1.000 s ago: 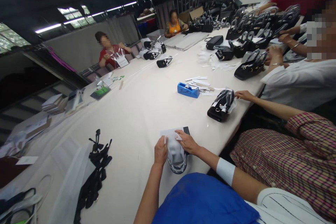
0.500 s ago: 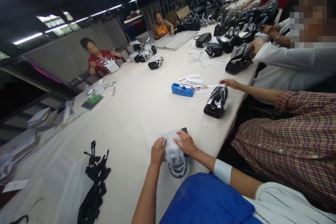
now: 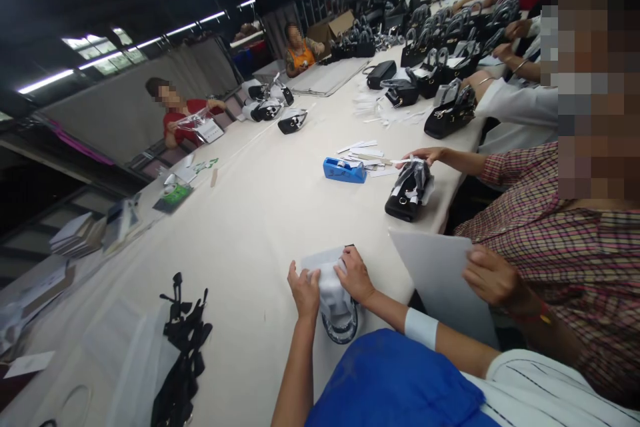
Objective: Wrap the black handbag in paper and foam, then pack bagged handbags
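Note:
My left hand (image 3: 304, 290) and my right hand (image 3: 354, 274) close on a white paper wrapping (image 3: 331, 289) that covers a small dark bag (image 3: 341, 329) at the near edge of the long cream table (image 3: 250, 213). The left fingers pinch the wrapping's left side. The right hand presses over its top right corner. A white band sits on my right wrist.
A co-worker's hand (image 3: 493, 278) at my right holds a white sheet (image 3: 440, 280). Further along lie a wrapped black handbag (image 3: 407, 190), a blue tape dispenser (image 3: 344, 170), paper slips and several black handbags. Black straps (image 3: 183, 340) lie at the left. Other people sit around the table.
The co-worker on my right has brought a white sheet into view beside me. My hands have shifted slightly on the wrapping. The camera has swung a little to the right.

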Demonstrator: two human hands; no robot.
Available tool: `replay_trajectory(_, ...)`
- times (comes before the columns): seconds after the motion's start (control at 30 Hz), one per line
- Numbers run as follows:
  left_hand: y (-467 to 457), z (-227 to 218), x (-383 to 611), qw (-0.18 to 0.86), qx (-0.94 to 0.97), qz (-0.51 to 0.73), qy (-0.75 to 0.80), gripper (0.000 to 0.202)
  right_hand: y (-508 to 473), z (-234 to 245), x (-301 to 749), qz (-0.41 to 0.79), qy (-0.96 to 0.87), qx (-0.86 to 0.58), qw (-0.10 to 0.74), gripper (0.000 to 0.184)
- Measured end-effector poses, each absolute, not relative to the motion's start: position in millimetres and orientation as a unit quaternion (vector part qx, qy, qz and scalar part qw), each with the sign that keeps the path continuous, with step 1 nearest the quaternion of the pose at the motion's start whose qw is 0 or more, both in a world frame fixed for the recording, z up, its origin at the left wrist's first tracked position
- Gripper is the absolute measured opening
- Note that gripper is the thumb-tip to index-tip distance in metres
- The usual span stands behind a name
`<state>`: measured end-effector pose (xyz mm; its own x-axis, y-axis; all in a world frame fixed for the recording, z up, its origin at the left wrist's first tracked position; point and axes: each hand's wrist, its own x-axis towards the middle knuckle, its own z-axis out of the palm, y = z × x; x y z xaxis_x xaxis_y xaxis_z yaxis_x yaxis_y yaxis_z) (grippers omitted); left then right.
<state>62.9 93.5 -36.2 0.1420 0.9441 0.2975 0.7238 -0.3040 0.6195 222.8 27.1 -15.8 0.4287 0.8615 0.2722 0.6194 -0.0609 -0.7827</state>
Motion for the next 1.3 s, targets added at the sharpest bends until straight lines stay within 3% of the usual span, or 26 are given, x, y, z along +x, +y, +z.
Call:
replay_trajectory(0.17,87,-35,55,0.276,0.707,0.293,0.582,0.016,15,-15,223,0.090,-0.522,-0.750,0.396,0.017)
replay_trajectory(0.33,74,-32,51,0.303,0.700,0.316,0.564,0.018,14,-33,230,0.148,-0.455,-0.793,0.378,0.076)
replay_trajectory(0.43,73,-31,49,0.335,0.690,0.315,0.559,0.016,16,-41,236,0.217,-0.468,-0.773,0.370,0.089)
replay_trajectory(0.53,73,-34,48,0.353,0.673,0.325,0.563,0.014,19,-41,248,0.270,-0.487,-0.737,0.383,0.085)
replay_trajectory(0.63,70,-37,48,0.356,0.654,0.341,0.573,0.013,30,-40,273,0.326,-0.473,-0.689,0.441,0.064)
replay_trajectory(0.73,65,-37,47,0.359,0.647,0.348,0.576,0.015,54,-40,303,0.439,-0.439,-0.632,0.463,0.063)
replay_trajectory(1.13,62,-31,46,0.372,0.634,0.329,0.593,0.013,176,-44,280,0.686,-0.563,-0.367,0.280,0.044)
replay_trajectory(1.3,59,-26,44,0.375,0.615,0.305,0.624,0.013,204,-62,258,0.711,-0.609,-0.294,0.193,0.037)
